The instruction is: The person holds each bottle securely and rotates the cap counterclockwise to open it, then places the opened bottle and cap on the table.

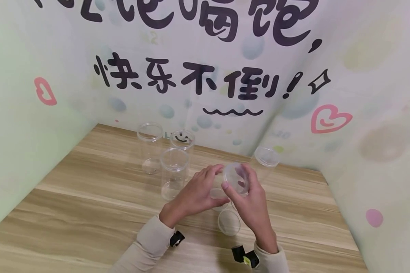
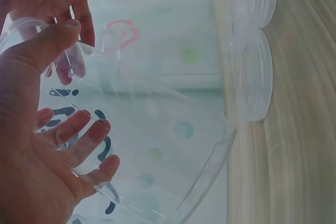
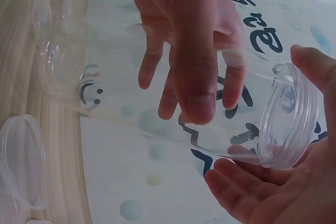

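Note:
My left hand (image 1: 199,191) is wrapped loosely round the body of a clear plastic jar (image 3: 142,93), thumb on one side and fingers spread along the other. The jar is tilted, its top toward my right hand (image 1: 253,201). With thumb and fingers, the right hand holds the round clear lid (image 1: 236,178) at the jar's top; the lid's ribbed side (image 3: 291,119) shows in the right wrist view. On the tabletop below the hands lies a loose flat lid (image 1: 229,223).
To the left stand three uncapped clear jars: a back one (image 1: 150,149), a middle one (image 1: 182,138) and a front one (image 1: 174,174). Behind the right hand is another clear jar, its top lidded (image 1: 267,156). A printed backdrop (image 1: 191,106) borders the wooden table (image 1: 89,212).

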Tool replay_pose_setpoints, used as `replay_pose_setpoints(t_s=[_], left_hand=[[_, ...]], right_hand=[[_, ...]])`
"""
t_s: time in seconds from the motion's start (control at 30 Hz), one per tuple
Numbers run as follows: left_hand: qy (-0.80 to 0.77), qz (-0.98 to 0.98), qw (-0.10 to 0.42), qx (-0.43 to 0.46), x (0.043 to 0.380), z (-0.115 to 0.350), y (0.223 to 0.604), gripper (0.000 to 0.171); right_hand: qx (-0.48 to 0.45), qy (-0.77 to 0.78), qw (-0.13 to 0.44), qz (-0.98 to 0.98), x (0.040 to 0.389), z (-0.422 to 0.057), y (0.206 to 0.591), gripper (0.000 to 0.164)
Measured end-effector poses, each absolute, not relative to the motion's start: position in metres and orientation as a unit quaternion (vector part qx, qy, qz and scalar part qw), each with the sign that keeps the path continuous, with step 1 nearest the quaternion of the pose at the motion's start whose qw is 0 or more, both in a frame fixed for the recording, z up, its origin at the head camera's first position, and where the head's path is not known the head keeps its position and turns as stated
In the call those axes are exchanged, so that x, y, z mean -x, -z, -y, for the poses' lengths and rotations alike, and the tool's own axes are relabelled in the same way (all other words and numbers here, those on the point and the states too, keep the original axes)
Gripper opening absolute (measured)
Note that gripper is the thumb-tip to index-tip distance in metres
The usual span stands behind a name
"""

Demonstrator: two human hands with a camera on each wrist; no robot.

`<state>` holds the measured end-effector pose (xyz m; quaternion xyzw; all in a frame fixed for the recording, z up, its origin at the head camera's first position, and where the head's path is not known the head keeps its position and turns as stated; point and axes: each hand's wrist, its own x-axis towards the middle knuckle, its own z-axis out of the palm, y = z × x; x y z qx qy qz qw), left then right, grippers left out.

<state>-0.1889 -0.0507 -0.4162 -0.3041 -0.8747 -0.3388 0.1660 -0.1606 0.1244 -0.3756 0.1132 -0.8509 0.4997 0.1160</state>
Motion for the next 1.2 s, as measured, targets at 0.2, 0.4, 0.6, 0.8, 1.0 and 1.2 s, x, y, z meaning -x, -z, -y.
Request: replay_pose_setpoints(t_s=[0.2,0.4,0.6,0.8,1.0,1.2], left_hand=[[0.335,0.876,0.159,0.309,0.190,0.055,0.418,0.087],[0.337,0.875,0.154,0.311,0.191,0.055,0.416,0.086],[0.338,0.874,0.154,0.315,0.192,0.056,0.415,0.086],[0.340,0.872,0.156,0.316,0.192,0.057,0.415,0.086],[0.333,0.875,0.153,0.315,0.192,0.056,0.416,0.085],[0.332,0.877,0.146,0.316,0.192,0.056,0.416,0.085]], right_hand=[[-0.129,-0.490,0.108,0.856,0.162,-0.125,0.376,0.072],[-0.146,-0.483,0.124,0.855,0.162,-0.129,0.375,0.074],[-0.167,-0.479,0.131,0.852,0.161,-0.133,0.375,0.073],[-0.195,-0.479,0.124,0.847,0.162,-0.134,0.375,0.071],[-0.219,-0.475,0.103,0.846,0.162,-0.138,0.375,0.073],[-0.254,-0.480,0.088,0.835,0.162,-0.143,0.375,0.076]])
